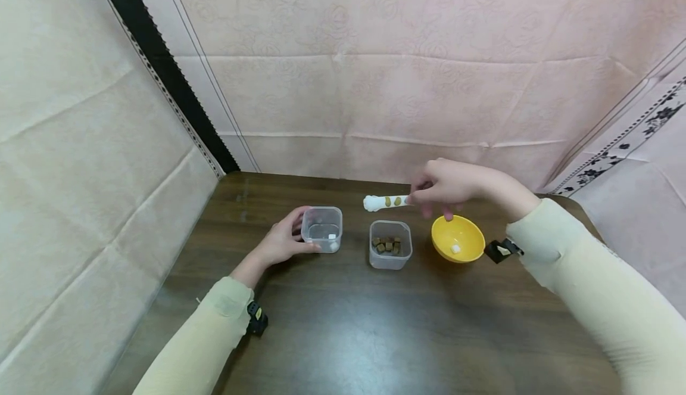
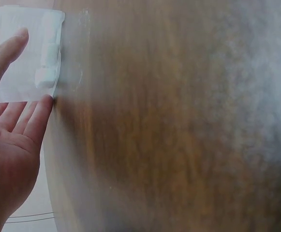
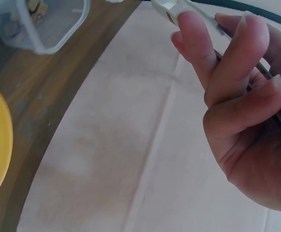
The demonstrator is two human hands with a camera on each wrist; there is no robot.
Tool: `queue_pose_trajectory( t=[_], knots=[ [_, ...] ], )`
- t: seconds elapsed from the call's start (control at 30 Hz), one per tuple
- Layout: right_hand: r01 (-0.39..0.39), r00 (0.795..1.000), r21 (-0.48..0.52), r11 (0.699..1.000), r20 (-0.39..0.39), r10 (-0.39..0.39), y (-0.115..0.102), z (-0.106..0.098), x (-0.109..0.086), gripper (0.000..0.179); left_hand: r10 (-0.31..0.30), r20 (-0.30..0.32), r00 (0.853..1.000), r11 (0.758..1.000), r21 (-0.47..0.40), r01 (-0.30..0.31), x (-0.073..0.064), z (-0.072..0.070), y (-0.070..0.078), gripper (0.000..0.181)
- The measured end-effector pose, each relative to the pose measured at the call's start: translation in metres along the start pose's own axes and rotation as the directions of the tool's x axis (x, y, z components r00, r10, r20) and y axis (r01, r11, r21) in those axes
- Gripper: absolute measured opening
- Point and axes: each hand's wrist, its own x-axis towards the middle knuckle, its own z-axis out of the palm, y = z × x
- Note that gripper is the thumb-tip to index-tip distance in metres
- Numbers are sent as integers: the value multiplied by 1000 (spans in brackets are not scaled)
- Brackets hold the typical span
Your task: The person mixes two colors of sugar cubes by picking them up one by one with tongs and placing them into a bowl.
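Observation:
My left hand [image 1: 281, 242] grips a clear plastic container [image 1: 320, 228] at its left side, thumb along the near wall. A few white cubes [image 2: 46, 77] lie at one side inside it. My right hand [image 1: 447, 183] holds white tongs [image 1: 387, 202] with gold spots and a paw-shaped end, raised and pointing left. Nothing shows at the tip of the tongs. Below that hand stands a yellow bowl [image 1: 447, 235] with one white cube [image 1: 455, 248] in it. Between the bowl and the left container is a second clear container [image 1: 388, 261] with several brown cubes [image 1: 387, 245].
The dark wooden table [image 1: 332, 323] ends just behind the containers, at a pale cloth backdrop [image 1: 375, 97]. Cloth also hangs at the left and right sides. A dark band [image 1: 166, 67] runs down the left corner.

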Motion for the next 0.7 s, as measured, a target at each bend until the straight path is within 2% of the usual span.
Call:
queue_pose_trajectory(
  t=[0.37,0.53,0.7],
  knots=[
    [-65,997,58,996,-38,67,35,3,-42,19,-17,4,1000,1000,7,17,-1,0,3,95],
    [-114,991,79,990,-61,119,53,5,-58,18,-11,1,1000,1000,8,11,0,1,2,94],
    [-133,988,84,988,-67,139,70,7,-72,17,-3,1,1000,1000,9,3,0,1,0,93]
  ],
)
